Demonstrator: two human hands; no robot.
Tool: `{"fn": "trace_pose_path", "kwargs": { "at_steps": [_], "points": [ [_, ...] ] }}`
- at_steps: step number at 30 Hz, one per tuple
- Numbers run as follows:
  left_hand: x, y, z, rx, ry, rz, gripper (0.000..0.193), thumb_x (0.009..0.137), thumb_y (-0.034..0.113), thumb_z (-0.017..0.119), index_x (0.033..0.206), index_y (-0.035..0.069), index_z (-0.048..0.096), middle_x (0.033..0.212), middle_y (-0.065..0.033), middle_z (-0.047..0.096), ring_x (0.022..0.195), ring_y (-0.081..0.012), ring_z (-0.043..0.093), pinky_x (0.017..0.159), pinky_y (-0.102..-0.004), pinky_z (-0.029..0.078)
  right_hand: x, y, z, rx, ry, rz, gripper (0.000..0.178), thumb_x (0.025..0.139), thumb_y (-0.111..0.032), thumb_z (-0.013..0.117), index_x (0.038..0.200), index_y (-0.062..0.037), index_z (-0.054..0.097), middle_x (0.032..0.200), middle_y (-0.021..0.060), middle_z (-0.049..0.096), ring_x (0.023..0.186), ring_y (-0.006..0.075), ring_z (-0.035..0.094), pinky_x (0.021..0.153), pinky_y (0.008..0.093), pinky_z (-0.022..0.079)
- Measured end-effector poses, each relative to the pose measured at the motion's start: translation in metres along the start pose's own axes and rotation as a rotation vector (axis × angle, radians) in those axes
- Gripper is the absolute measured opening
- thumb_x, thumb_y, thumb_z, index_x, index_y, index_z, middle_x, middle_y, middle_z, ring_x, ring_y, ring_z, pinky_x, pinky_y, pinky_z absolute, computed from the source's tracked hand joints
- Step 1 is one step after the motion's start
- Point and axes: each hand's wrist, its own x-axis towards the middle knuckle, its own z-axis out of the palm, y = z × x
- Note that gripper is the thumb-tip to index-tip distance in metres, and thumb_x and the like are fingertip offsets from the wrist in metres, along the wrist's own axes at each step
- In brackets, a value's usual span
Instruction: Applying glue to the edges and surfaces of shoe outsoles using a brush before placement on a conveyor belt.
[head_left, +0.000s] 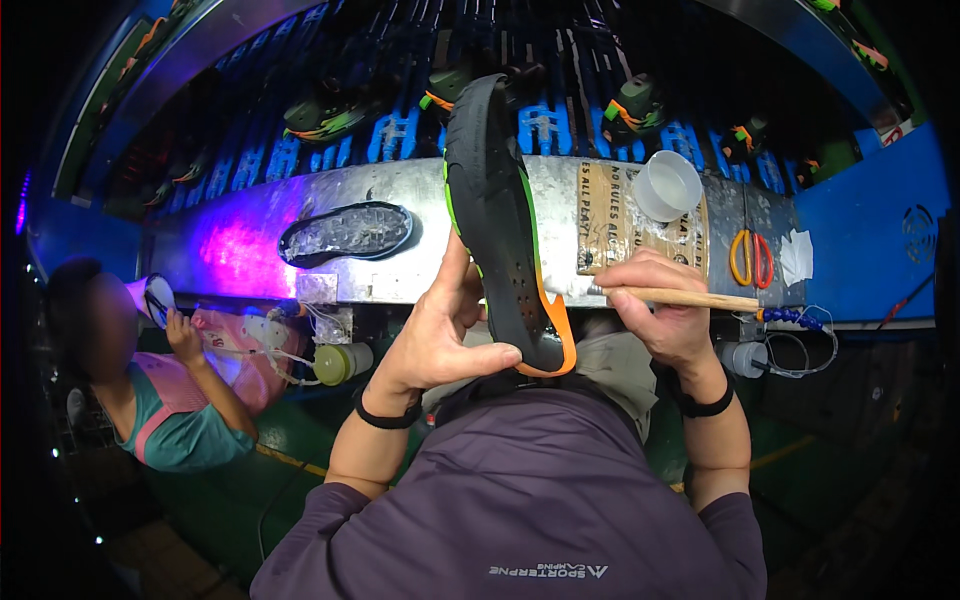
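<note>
A black shoe (497, 220) with green and orange edges stands almost upright before me, its underside turned toward me. My left hand (435, 340) is closed on its lower part, the thumb pressed near the orange heel end. To the right of the shoe, my right hand (662, 315) pinches a brush (705, 299) with a pale wooden handle. The handle points right; the brush's tip, left of my fingers, looks apart from the shoe. Beyond my left hand a dark shoe sole (348, 232) lies on the metal bench, its upper face whitish and smeared.
On the metal bench (440, 285) a translucent plastic cup (668, 187) stands on a cardboard sheet (606, 210). Scissors (751, 258) and white paper (796, 257) lie at right. Behind runs a blue rack (545, 130) with several shoes. A co-worker (180, 400) sits at left.
</note>
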Motion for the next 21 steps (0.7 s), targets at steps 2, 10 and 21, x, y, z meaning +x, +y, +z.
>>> {"fn": "trace_pose_path", "kwargs": {
  "at_steps": [2,10,21],
  "points": [
    [0.0,0.001,0.0,0.005,0.013,-0.007,0.12,0.075,0.0,0.077,0.162,0.012,-0.005,0.147,-0.0189,0.045,0.129,-0.0282,0.053,0.1,-0.0403,0.05,0.001,-0.001,-0.005,0.039,-0.083,-0.023,0.01,0.08,0.001,0.069,0.09,0.0008,0.073,0.076,0.0097,0.07,0.066,0.0204,0.063,0.061,0.0323,0.05],
    [-0.001,0.002,-0.004,0.043,0.003,0.005,0.121,0.075,0.001,0.078,0.162,0.012,-0.005,0.148,-0.0195,0.044,0.129,-0.0284,0.053,0.102,-0.0407,0.05,-0.002,-0.001,0.0,-0.012,-0.032,-0.004,0.009,0.079,0.001,0.07,0.088,0.0009,0.073,0.076,0.0095,0.07,0.067,0.0212,0.064,0.063,0.0328,0.051],
    [-0.001,0.001,-0.011,0.201,0.038,0.113,0.12,0.072,0.002,0.082,0.162,0.008,0.002,0.145,-0.0176,0.048,0.127,-0.0272,0.056,0.1,-0.04,0.051,-0.005,-0.003,0.002,0.007,-0.057,0.009,0.013,0.075,-0.001,0.069,0.087,0.0014,0.073,0.069,0.0088,0.066,0.059,0.0198,0.058,0.058,0.0319,0.045]
  ]
}}
